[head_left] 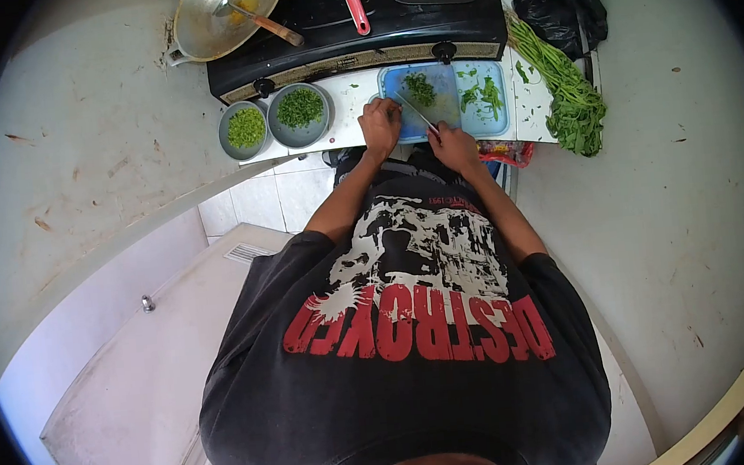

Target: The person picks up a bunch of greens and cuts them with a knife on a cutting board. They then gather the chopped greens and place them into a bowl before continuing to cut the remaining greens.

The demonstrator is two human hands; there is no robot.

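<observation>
My right hand [454, 145] is closed around a knife [418, 113], whose blade slants up and left over a blue cutting board [444, 80]. Finely chopped green leaves [418, 90] lie in a small heap on the board, just beyond the blade tip. At the board's left edge rests my left hand [379, 125], fingers curled in; what they hold, if anything, is hidden. Under the board is a light blue tray [503, 124], with loose leaf pieces [490, 94] on its right part.
Two grey bowls stand left: one with light green slices [246, 128], one with dark chopped greens [299, 108]. A gas stove [322, 44] carries a wok [208, 35] with a wooden-handled ladle [277, 30] and a red-handled pan [355, 8]. Leafy stalks [556, 74] and a black bag [560, 12] lie right.
</observation>
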